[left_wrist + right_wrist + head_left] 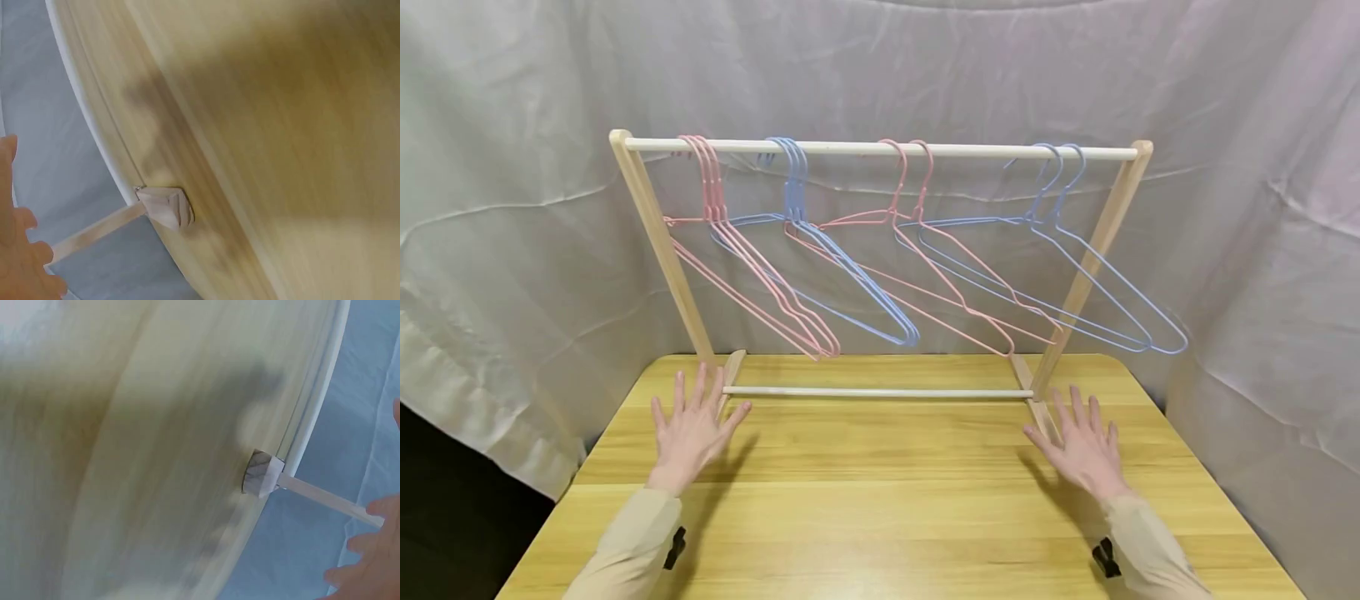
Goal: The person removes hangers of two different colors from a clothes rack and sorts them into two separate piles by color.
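With left hand (692, 432) and right hand (1086, 452) empty, splayed near rack (842, 147), handle hangers (795, 202) singly by hooks (712, 179), avoiding likely snags.

Plain beige sleeves (625, 546) with small black fittings (675, 548), perhaps clips, on both

pale curtain (865, 75) behind wooden table (880, 467)

i'm in what looks like a curtained-off staging booth: creased pale-grey drapes (1000, 75) hang from ten o'clock through twelve to two, close around a wood-grain table (880, 517), where a tabletop garment rack (842, 148) stands at twelve.
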Demonstrator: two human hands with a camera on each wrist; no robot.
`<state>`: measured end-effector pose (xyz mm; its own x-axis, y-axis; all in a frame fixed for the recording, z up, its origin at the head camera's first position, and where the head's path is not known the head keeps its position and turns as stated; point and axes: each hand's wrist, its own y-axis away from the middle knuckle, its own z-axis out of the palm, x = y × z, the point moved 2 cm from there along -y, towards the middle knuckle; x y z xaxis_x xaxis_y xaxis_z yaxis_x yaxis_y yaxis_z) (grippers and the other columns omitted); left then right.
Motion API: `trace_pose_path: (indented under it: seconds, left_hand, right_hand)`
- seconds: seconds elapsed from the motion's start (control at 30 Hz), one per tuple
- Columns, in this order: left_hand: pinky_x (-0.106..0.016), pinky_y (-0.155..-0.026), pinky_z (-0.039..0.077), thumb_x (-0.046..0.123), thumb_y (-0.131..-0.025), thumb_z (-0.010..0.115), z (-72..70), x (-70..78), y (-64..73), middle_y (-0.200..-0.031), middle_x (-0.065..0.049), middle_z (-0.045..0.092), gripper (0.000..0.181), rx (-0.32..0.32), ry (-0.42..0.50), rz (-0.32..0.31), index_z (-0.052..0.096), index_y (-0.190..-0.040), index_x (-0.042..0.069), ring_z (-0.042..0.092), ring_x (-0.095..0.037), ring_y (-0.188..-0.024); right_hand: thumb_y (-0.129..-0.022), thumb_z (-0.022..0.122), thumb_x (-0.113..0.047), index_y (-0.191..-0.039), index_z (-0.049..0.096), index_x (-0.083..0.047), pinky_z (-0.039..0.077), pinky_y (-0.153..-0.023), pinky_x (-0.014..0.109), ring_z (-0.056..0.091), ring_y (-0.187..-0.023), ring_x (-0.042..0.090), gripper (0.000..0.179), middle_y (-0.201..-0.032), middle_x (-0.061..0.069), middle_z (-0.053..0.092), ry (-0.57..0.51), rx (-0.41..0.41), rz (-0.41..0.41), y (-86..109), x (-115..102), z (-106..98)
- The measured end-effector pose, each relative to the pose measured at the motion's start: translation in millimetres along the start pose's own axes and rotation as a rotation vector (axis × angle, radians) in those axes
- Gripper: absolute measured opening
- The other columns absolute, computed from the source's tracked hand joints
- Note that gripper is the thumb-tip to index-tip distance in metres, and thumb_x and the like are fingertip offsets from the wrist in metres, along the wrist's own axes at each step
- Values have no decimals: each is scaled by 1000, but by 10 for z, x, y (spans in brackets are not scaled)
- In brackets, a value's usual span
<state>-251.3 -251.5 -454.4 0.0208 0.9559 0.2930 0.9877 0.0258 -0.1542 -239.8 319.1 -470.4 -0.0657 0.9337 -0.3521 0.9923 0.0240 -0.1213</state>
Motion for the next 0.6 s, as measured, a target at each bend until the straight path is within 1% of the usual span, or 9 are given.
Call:
trace_pose_path:
  seconds: [0.1, 0.23, 0.3, 0.43, 0.5, 0.6]
  left_hand:
    - [-77, -112, -13, 68, -100, 33, -42, -26, -23, -170, -17, -2, 86, -20, 22, -21, 3, -163, 18, -11, -48, -154]
    - [-79, -110, -14, 72, -98, 30, -113, -61, -53, -169, -17, -7, 90, -53, 67, -49, 1, -163, 16, -14, -48, -153]
    - [-80, -109, -12, 73, -98, 29, -155, -79, -66, -169, -17, -8, 92, -64, 89, -62, -1, -163, 15, -14, -49, -153]
    - [-84, -106, -8, 72, -98, 31, -242, -117, -103, -168, -18, -9, 94, -76, 141, -80, -4, -162, 13, -13, -52, -151]
    - [-86, -104, -7, 70, -98, 32, -287, -142, -131, -168, -19, -10, 95, -82, 172, -89, -7, -162, 12, -13, -55, -150]
    - [-87, -103, -5, 69, -99, 32, -353, -174, -176, -167, -21, -14, 95, -101, 214, -97, -12, -160, 11, -14, -58, -148]
  right_hand:
    - [-98, 44, -65, -162, 7, -8, 0, -109, 82, -1, -148, 60, 94, -167, 29, -2, -35, -23, 15, -16, 16, -58]
    - [-100, 44, -60, -161, 6, -3, 7, -107, 84, 4, -145, 65, 92, -164, 35, 1, -84, -32, 17, -64, 53, -143]
    - [-101, 44, -57, -160, 5, 0, 8, -107, 84, 4, -144, 67, 91, -163, 38, 1, -129, -39, 10, -92, 83, -187]
    - [-102, 45, -50, -159, 2, 6, 7, -110, 81, 3, -143, 67, 90, -160, 42, -4, -258, -64, -20, -152, 168, -292]
    - [-103, 45, -49, -159, -2, 5, 6, -110, 80, 2, -144, 66, 91, -160, 42, -6, -306, -88, -25, -171, 218, -351]
    - [-103, 43, -50, -159, -6, 2, 8, -109, 81, 3, -144, 66, 91, -161, 40, -7, -345, -124, -18, -196, 301, -440]
